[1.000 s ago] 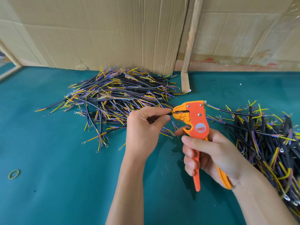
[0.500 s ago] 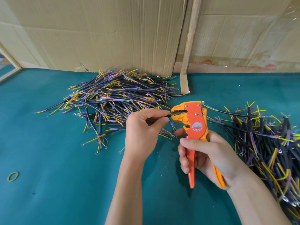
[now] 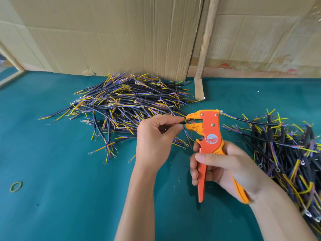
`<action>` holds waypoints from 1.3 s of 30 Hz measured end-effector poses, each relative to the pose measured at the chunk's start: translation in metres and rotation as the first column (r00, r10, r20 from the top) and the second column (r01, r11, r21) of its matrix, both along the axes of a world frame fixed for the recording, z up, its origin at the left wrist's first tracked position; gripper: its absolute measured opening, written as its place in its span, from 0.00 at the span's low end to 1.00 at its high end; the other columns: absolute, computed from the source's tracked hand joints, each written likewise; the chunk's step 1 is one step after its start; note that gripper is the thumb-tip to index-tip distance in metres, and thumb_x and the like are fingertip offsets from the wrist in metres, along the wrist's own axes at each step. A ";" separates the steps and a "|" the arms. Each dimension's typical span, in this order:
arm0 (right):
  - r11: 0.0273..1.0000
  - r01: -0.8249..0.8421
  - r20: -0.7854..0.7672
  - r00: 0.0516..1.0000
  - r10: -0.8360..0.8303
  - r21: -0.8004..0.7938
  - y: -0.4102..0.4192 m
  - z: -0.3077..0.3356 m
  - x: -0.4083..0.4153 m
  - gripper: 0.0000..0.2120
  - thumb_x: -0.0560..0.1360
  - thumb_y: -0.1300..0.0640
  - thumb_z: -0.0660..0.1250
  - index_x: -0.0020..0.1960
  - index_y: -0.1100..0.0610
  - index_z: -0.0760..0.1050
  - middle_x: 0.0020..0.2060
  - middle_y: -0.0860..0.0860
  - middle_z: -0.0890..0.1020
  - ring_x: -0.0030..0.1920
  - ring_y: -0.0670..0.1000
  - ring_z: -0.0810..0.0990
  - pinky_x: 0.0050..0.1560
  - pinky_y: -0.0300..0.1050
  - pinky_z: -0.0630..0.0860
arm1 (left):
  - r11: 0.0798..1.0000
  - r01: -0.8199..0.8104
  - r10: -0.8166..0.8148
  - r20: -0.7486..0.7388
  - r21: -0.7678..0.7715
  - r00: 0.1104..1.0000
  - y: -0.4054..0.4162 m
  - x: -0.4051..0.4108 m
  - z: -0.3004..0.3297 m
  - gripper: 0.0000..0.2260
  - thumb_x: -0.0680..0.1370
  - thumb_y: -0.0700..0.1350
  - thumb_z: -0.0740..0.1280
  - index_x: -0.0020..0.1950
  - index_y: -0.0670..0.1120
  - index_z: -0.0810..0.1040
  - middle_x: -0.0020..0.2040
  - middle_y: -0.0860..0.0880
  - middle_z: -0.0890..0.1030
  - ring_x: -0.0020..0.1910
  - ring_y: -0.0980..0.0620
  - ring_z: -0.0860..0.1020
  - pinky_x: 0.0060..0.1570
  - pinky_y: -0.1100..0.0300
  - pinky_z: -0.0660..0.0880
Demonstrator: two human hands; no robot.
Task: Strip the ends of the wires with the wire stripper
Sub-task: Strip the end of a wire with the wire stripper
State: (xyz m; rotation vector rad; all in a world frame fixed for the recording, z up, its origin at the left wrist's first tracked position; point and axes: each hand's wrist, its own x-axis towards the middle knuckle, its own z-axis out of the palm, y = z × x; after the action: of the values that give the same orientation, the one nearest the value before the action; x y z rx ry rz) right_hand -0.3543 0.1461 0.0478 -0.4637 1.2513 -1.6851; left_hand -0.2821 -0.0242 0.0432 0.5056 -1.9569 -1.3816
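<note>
My right hand (image 3: 224, 167) grips the handles of an orange wire stripper (image 3: 208, 134), held upright with its jaws pointing left. My left hand (image 3: 154, 141) pinches a short black wire (image 3: 182, 122) between thumb and forefinger. The wire's coloured end sits inside the stripper's jaws. Most of that wire is hidden in my left hand. A big pile of black wires (image 3: 125, 105) with yellow and blue ends lies behind my left hand. A second pile of wires (image 3: 284, 150) lies to the right of my right hand.
The green table mat (image 3: 69, 197) carries a yellow rubber band (image 3: 16, 186) at the near left. Cardboard sheets (image 3: 107, 35) and a wooden strip (image 3: 205, 40) stand along the back edge. Tiny wire scraps lie on the mat below the stripper.
The stripper's handles have come closer together in my right hand, and the tool has tilted more upright. My left hand stays pinching the wire at the jaws.
</note>
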 end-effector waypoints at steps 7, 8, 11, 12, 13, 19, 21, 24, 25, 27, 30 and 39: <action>1.000 0.014 -0.008 1.000 -0.014 -0.023 0.000 0.002 -0.001 0.05 0.69 0.63 0.73 0.45 0.59 0.82 0.37 0.64 0.78 0.33 0.61 0.78 0.36 0.56 0.80 | 1.000 -0.014 0.014 -0.007 0.011 1.000 0.000 0.000 0.000 0.09 0.74 0.35 0.75 0.48 0.47 0.88 0.41 0.54 0.87 0.39 0.59 0.82 0.43 0.67 0.76; 1.000 0.012 -0.010 1.000 -0.013 -0.024 0.000 0.002 -0.001 0.05 0.69 0.63 0.73 0.45 0.59 0.81 0.37 0.64 0.78 0.33 0.62 0.77 0.36 0.56 0.80 | 1.000 -0.014 0.014 -0.005 0.009 1.000 0.000 0.000 0.000 0.09 0.74 0.34 0.75 0.48 0.47 0.88 0.41 0.54 0.87 0.39 0.59 0.82 0.43 0.67 0.76; 0.999 -0.003 -0.006 1.000 0.003 -0.032 0.000 0.002 -0.001 0.05 0.70 0.64 0.73 0.45 0.59 0.81 0.37 0.64 0.78 0.33 0.62 0.77 0.36 0.56 0.80 | 1.000 -0.019 0.019 -0.005 -0.001 1.000 -0.001 0.000 0.000 0.09 0.73 0.34 0.75 0.48 0.48 0.88 0.41 0.53 0.87 0.39 0.58 0.82 0.43 0.67 0.75; 0.999 -0.007 -0.007 1.000 0.007 -0.033 0.001 0.002 -0.001 0.05 0.70 0.64 0.73 0.46 0.59 0.81 0.37 0.64 0.78 0.33 0.62 0.77 0.36 0.56 0.80 | 1.000 -0.021 0.021 -0.006 -0.003 1.000 -0.001 0.000 0.000 0.09 0.73 0.34 0.75 0.48 0.48 0.88 0.41 0.53 0.87 0.39 0.58 0.82 0.43 0.66 0.75; 0.999 -0.009 -0.008 1.000 0.009 -0.033 0.001 0.002 -0.001 0.05 0.69 0.64 0.73 0.45 0.59 0.81 0.37 0.64 0.77 0.33 0.62 0.77 0.35 0.56 0.80 | 1.000 -0.023 0.023 -0.006 -0.004 1.000 -0.001 0.000 0.000 0.09 0.73 0.34 0.75 0.48 0.48 0.88 0.41 0.53 0.87 0.38 0.59 0.82 0.43 0.67 0.75; 1.000 0.008 -0.026 1.000 -0.009 -0.021 -0.001 0.001 -0.001 0.06 0.69 0.62 0.74 0.44 0.60 0.79 0.33 0.60 0.74 0.30 0.60 0.75 0.32 0.53 0.78 | 0.999 -0.022 0.022 0.002 -0.023 1.000 -0.001 0.000 0.000 0.09 0.74 0.35 0.75 0.48 0.48 0.88 0.41 0.54 0.86 0.38 0.61 0.80 0.42 0.69 0.72; 1.000 0.012 -0.030 0.999 -0.012 -0.020 -0.002 0.000 -0.001 0.07 0.69 0.62 0.74 0.44 0.61 0.78 0.33 0.60 0.73 0.29 0.59 0.74 0.31 0.53 0.77 | 0.999 -0.023 0.023 0.004 -0.029 1.000 -0.001 0.000 0.000 0.09 0.74 0.35 0.75 0.48 0.49 0.88 0.41 0.54 0.86 0.38 0.61 0.80 0.42 0.69 0.72; 1.000 0.008 -0.032 0.999 -0.009 -0.022 -0.002 0.000 -0.001 0.06 0.69 0.62 0.74 0.44 0.60 0.78 0.33 0.60 0.73 0.29 0.59 0.74 0.31 0.53 0.77 | 0.999 -0.022 0.022 0.006 -0.028 1.000 -0.001 0.000 0.001 0.10 0.74 0.35 0.75 0.47 0.49 0.88 0.41 0.54 0.86 0.37 0.61 0.79 0.41 0.69 0.71; 1.000 0.007 -0.032 0.999 -0.008 -0.022 -0.002 0.000 -0.001 0.06 0.69 0.62 0.74 0.44 0.61 0.78 0.33 0.60 0.73 0.29 0.59 0.74 0.31 0.53 0.77 | 0.999 -0.022 0.022 0.005 -0.028 1.000 -0.001 0.000 0.001 0.10 0.74 0.34 0.75 0.47 0.49 0.88 0.41 0.54 0.85 0.37 0.62 0.79 0.41 0.70 0.71; 1.000 0.008 -0.027 1.000 -0.008 -0.020 -0.002 0.000 -0.001 0.07 0.69 0.62 0.74 0.44 0.61 0.78 0.32 0.60 0.73 0.29 0.59 0.74 0.31 0.53 0.77 | 0.999 -0.022 0.023 0.004 -0.029 1.000 -0.001 0.000 0.000 0.09 0.74 0.34 0.75 0.47 0.49 0.88 0.40 0.55 0.85 0.36 0.62 0.79 0.41 0.70 0.71; 1.000 0.011 -0.025 1.000 -0.012 -0.015 -0.002 0.000 -0.001 0.07 0.70 0.62 0.74 0.45 0.61 0.76 0.32 0.60 0.72 0.28 0.59 0.73 0.30 0.52 0.76 | 0.999 -0.023 0.023 0.001 -0.025 1.000 -0.001 0.000 0.000 0.10 0.74 0.35 0.75 0.47 0.49 0.88 0.41 0.54 0.86 0.37 0.61 0.79 0.41 0.68 0.72; 0.998 0.064 -0.010 0.998 -0.064 0.024 -0.004 -0.001 -0.001 0.07 0.69 0.62 0.73 0.38 0.58 0.74 0.28 0.56 0.68 0.22 0.54 0.67 0.25 0.45 0.69 | 0.999 -0.029 0.029 0.003 -0.032 1.000 0.000 -0.001 0.000 0.10 0.73 0.34 0.75 0.46 0.49 0.88 0.39 0.56 0.85 0.35 0.63 0.78 0.40 0.71 0.71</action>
State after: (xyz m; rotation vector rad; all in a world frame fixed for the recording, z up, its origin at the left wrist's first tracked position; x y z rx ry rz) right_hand -0.3550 0.1421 0.0469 -0.4212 1.3042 -1.7212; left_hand -0.2832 -0.0245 0.0437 0.5199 -1.9630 -1.3305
